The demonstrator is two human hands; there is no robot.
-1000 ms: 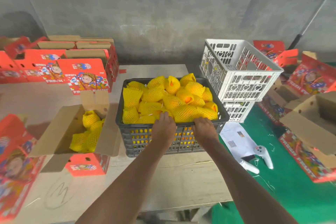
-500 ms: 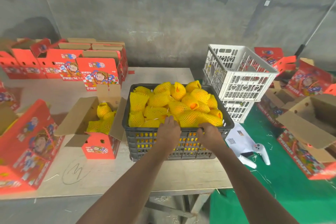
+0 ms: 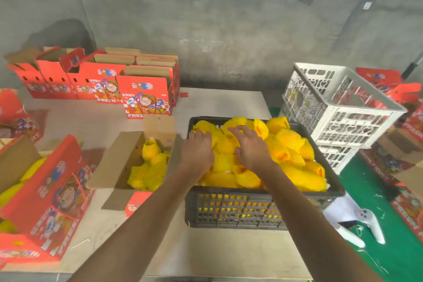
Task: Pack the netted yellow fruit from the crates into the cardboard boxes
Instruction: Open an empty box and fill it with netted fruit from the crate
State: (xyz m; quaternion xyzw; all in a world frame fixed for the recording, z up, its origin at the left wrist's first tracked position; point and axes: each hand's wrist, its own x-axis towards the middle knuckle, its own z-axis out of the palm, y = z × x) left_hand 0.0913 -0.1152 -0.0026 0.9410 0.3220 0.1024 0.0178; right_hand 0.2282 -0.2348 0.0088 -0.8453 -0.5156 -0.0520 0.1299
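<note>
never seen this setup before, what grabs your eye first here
The dark grey plastic crate heaped with yellow foam-netted fruit sits centre on the table, both bare hands, left hand and right hand, spread over the pile. Left of it an open red cardboard box holds a few netted fruit.

We see bare table (image 3: 219, 103) at twelve o'clock; the white crate (image 3: 343, 107) blocks two, open box (image 3: 128, 162) crowds nine.
</note>
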